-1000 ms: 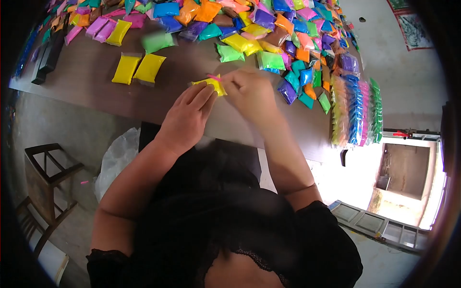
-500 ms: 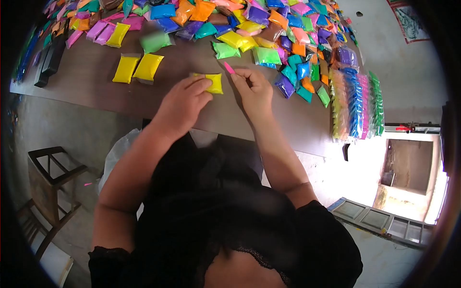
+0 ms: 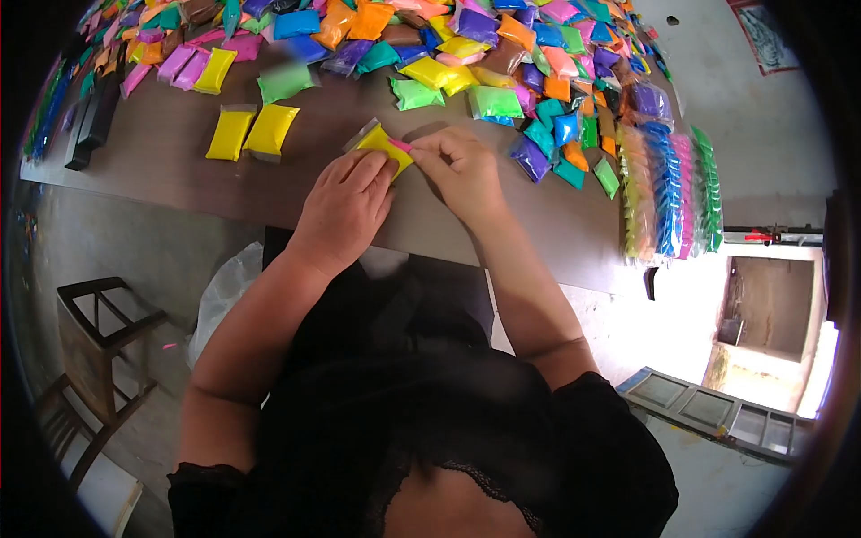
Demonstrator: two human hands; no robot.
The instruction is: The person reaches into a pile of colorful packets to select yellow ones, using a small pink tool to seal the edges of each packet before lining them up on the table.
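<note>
My left hand (image 3: 345, 206) is closed on a small yellow packet (image 3: 375, 140), which lies tilted at the middle of the brown table (image 3: 179, 188). Between the thumb and forefinger of my right hand (image 3: 466, 175) is a small pink piece (image 3: 400, 145), its tip against the packet's right side. Two more yellow packets (image 3: 230, 134) lie side by side to the left. A light green packet (image 3: 417, 93) rests just beyond my hands.
Many coloured packets (image 3: 480, 27) are heaped along the table's far side. Strips of joined packets (image 3: 664, 193) lie at the right edge, and black bars (image 3: 97, 117) at the left. A wooden chair (image 3: 90, 359) and a plastic bag (image 3: 224, 291) are below left.
My right hand has moved left, bringing the pink piece against the yellow packet. The packet in my left hand has turned and its clear end now points up and left.
</note>
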